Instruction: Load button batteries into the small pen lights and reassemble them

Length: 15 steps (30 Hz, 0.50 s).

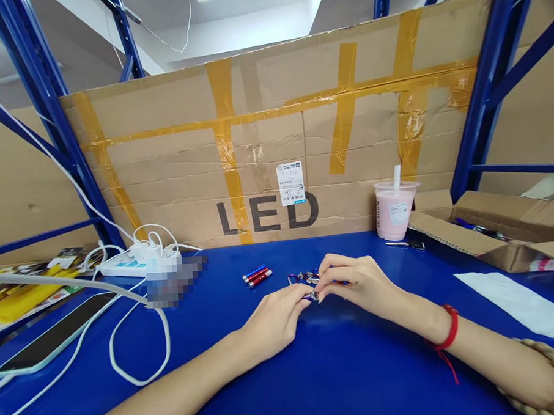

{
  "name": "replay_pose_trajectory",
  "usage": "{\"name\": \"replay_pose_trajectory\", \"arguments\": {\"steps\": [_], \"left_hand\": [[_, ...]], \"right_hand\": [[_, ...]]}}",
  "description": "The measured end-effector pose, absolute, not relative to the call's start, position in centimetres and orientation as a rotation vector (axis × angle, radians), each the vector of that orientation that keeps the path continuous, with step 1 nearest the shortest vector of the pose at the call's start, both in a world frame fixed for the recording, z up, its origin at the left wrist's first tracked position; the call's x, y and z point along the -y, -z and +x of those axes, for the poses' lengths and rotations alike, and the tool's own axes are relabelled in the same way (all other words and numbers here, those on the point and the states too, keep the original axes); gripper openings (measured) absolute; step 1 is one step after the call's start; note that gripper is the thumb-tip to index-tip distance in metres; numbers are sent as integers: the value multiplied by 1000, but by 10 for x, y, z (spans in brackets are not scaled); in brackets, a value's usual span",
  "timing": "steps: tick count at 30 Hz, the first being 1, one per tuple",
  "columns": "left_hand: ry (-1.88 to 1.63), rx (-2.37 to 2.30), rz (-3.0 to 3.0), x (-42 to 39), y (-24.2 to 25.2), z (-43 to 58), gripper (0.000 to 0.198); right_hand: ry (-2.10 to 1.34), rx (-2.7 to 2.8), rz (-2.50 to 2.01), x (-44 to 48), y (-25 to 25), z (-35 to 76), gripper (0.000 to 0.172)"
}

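Glossy blue tabletop (353, 381) here, backed by a big taped cardboard sheet (184, 193) with LED printed on it, standing beyond both hands. So, the left hand (273, 322) has thumb and fingers pinched on a small tube (311, 296), bluish with a silver end, and that end pokes out past the fingertips toward the other hand. Right hand (360, 283) is bunched up narrow, thumb and fingertips right at the silver end; can't tell if it's actually gripping the piece or just touching it. Just beyond the fingertips of both hands there are some small metal clips (301, 277), partly hidden by the right fingers. A little group of blue and red tubes (257, 275) lies on the table just past the left hand, near its knuckles. Way off left of the left hand: a phone (57, 332) lying flat, plus white cables (167, 341). Past the right hand and further right is a pink drink cup (393, 214), with an open box (480, 238) beyond the right forearm.
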<state>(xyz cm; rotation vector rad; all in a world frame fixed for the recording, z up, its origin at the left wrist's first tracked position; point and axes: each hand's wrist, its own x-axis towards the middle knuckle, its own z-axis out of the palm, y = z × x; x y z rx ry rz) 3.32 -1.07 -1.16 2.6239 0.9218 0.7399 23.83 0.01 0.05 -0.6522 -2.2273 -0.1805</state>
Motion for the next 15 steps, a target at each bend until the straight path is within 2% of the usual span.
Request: {"name": "replay_pose_trajectory", "arguments": {"steps": [9, 15], "left_hand": [[-843, -849, 2650, 7, 12, 34, 32], [-867, -837, 2647, 5, 14, 34, 33]], "right_hand": [[353, 2199, -629, -2, 1, 239, 16], [346, 2199, -667, -1, 0, 238, 20]]}}
